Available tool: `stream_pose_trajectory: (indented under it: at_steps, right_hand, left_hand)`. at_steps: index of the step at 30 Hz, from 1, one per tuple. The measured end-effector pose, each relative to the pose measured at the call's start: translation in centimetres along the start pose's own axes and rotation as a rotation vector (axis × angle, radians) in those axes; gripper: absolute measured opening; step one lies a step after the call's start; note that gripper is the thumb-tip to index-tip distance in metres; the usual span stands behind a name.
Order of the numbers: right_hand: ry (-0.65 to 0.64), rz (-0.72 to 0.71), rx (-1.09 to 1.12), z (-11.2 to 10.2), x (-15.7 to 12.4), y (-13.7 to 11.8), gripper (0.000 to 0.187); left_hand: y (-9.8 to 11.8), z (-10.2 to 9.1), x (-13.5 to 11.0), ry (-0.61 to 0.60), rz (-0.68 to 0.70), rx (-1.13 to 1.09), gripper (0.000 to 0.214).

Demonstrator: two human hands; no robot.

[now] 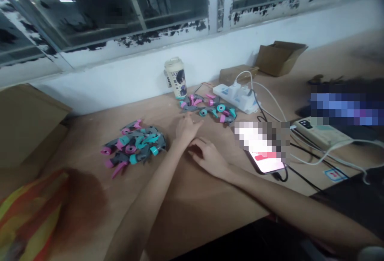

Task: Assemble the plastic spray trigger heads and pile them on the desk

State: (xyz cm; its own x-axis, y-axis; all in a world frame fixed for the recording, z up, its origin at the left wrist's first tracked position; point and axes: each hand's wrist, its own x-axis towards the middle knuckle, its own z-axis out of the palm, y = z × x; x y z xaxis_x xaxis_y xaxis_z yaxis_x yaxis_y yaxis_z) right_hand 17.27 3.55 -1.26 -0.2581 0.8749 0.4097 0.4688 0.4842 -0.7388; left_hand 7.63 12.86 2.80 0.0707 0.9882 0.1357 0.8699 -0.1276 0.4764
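My left hand (pixel 188 128) reaches over the middle of the table, its thumb held apart from its fingers. Just beyond its fingertips lies a loose group of grey trigger spray heads (pixel 220 109) with pink and teal parts. Close beside my left wrist is my right hand (pixel 210 157), low over the tabletop. Its fingers are loosely bent, with a gap between them and the thumb, and I see nothing held there. A larger heap of similar spray heads (pixel 141 143) lies to the left of my left forearm.
A coffee cup (pixel 177 77) stands by the wall. A white power strip (pixel 237 97) with cables sits right of it. A lit phone (pixel 264 151) lies right of my hands, a second phone (pixel 322 133) farther right. Cardboard boxes (pixel 279 59) stand behind; a yellow-orange bag (pixel 33 213) is front left.
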Motion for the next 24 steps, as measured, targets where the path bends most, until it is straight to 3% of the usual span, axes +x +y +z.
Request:
stream_pose_trajectory:
  at_steps: [6,12,16,20,24]
  right_hand:
    - [0.100,0.055,0.002,-1.3,0.9,1.0,0.025]
    - [0.162,0.065,-0.012,-1.4,0.9,0.7,0.021]
    - [0.255,0.052,-0.072,-2.1,1.0,0.3,0.013]
    - [0.320,0.037,-0.102,-3.2,1.1,-0.2,0.013]
    - [0.034,-0.063,-0.110,-3.2,0.9,-0.4,0.031]
  left_hand:
    - [1.3,3.5,3.7,0.044,-0.060,0.018,0.053]
    - [1.5,3.1,3.8,0.063,0.006,0.031,0.033]
    - [0.5,0.9,1.0,0.085,0.037,0.007,0.031]
    - [-1.8,-1.6,-4.5,0.124,0.207,-0.122,0.023]
    - [-4.0,-2.3,-10.2,0.040,0.182,-0.279,0.023]
